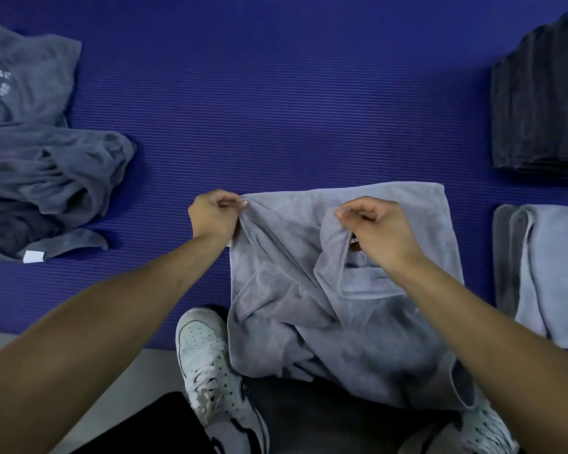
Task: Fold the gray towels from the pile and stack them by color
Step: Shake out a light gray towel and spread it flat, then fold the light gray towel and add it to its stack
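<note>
A light gray towel (289,309) lies rumpled in front of me, half on the blue mat (276,109) and half over my legs. My left hand (215,213) pinches its far left corner. My right hand (373,227) pinches a raised fold near the towel's middle. To the left lies the unfolded pile of gray towels (43,165). On the right sits a folded stack of dark gray towels (538,103), and nearer me a folded stack of light gray towels (551,273).
My white sneakers (210,365) and dark trousers show at the bottom, at the mat's near edge. A white label (33,256) sticks out of the pile. Bare blue mat stretches between the pile and the stacks.
</note>
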Available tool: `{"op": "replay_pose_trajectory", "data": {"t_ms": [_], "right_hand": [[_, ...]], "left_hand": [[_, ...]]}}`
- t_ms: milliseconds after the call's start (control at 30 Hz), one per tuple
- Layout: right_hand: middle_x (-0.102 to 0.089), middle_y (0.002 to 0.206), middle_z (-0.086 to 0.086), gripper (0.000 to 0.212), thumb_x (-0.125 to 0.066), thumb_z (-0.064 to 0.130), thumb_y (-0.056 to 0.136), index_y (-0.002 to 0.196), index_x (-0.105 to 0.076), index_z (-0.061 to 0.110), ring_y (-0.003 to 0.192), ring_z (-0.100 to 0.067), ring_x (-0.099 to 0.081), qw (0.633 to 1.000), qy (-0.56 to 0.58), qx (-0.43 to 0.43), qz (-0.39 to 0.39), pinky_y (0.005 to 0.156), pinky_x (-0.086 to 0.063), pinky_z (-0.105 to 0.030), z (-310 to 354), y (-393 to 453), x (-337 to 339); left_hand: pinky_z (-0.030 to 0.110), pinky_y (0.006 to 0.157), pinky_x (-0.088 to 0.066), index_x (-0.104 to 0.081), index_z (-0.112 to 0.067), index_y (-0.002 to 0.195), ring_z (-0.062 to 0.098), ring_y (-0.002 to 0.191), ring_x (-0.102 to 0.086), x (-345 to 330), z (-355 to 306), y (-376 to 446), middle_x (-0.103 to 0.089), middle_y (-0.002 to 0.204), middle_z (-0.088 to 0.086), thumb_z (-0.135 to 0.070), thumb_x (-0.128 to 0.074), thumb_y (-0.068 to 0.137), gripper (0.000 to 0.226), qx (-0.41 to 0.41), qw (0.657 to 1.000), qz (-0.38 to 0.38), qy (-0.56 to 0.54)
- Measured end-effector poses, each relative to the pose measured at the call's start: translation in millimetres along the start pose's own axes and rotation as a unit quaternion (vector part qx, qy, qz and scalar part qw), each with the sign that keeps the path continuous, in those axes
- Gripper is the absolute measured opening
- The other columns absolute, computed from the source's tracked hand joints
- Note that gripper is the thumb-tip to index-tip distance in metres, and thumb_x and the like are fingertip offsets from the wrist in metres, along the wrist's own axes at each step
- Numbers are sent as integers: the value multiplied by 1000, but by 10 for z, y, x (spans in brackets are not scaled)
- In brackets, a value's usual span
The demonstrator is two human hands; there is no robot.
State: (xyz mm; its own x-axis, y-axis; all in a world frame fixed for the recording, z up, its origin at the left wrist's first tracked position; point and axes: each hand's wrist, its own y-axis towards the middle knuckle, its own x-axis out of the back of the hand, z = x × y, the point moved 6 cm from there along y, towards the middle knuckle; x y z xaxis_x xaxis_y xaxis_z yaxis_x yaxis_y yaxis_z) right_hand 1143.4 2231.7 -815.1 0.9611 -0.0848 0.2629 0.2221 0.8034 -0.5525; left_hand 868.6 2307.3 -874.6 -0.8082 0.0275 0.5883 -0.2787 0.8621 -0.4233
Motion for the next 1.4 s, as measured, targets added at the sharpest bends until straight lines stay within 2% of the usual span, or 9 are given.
{"op": "replay_pose_trajectory", "data": {"t_ms": [167,400,533,667,800,933,1200,1300,1400], "right_hand": [[-73,88,-10,8,-67,16,93,92,-73,11,77,-24,-70,1000,4,-7,-2,65,-63,-36,-7,-47,-16],[-73,84,-2,8,-68,20,93,88,-74,18,79,-22,-71,1000,-9,6,-1,71,-62,-41,46,-59,-32],[-73,83,-1,8,-68,22,93,87,-74,19,79,-25,-71,999,-32,13,3,73,-62,-46,47,-36,16],[-74,83,1,5,-71,23,91,88,-74,21,81,-21,-71,995,-92,30,23,74,-62,-36,106,37,183],[-75,85,-4,9,-76,21,87,92,-77,14,78,-17,-71,980,-186,32,54,71,-58,-23,209,138,516],[-72,67,4,6,-78,21,84,81,-75,16,59,-3,-68,966,-255,10,47,61,-53,-16,149,284,994],[-74,79,2,4,-74,19,87,84,-75,18,77,-10,-69,965,-262,1,-22,81,-57,-26,-317,784,1746],[-72,83,7,7,-74,19,88,93,-76,14,75,1,-65,975,-218,20,-45,75,-53,-12,-469,889,1703],[-74,84,7,9,-74,20,88,95,-77,15,77,-5,-69,986,-154,31,-62,74,-57,-20,-527,947,1633]], "left_hand": [[1,59,-44,-73,-13,91,-3,69,-63,-10,15,-57,-67,76,-12,-18,-75,86,8,7,999,-49,-23],[5,65,-43,-69,-12,109,4,78,-64,-64,10,-90,-67,82,-6,-17,-71,90,19,28,997,-72,-32],[23,75,-45,-68,-14,97,7,77,-54,-57,-46,-57,-53,109,1,-22,-69,91,10,-15,995,-59,73],[26,68,-42,-60,-17,90,7,75,-51,-96,-234,-97,-54,95,-5,-30,-66,93,14,-94,983,24,158],[6,58,-40,-63,-15,85,-4,63,-58,-487,-579,-337,-61,72,-12,-23,-72,89,13,-141,980,127,67],[8,51,-39,-63,-10,82,-8,48,-53,-1115,-927,-582,-62,66,-5,-11,-71,89,11,-103,970,212,-61],[36,81,-54,-65,-16,74,8,68,-62,-1866,-776,-546,-69,72,-7,-12,-74,86,16,-1,976,186,-116],[30,75,-56,-67,-16,74,7,67,-64,-1883,-757,-518,-72,70,-6,-14,-77,84,14,-3,980,168,-103],[17,62,-49,-69,-10,77,0,55,-59,-1875,-803,-542,-69,64,-4,-12,-77,83,10,2,981,162,-106]]}}
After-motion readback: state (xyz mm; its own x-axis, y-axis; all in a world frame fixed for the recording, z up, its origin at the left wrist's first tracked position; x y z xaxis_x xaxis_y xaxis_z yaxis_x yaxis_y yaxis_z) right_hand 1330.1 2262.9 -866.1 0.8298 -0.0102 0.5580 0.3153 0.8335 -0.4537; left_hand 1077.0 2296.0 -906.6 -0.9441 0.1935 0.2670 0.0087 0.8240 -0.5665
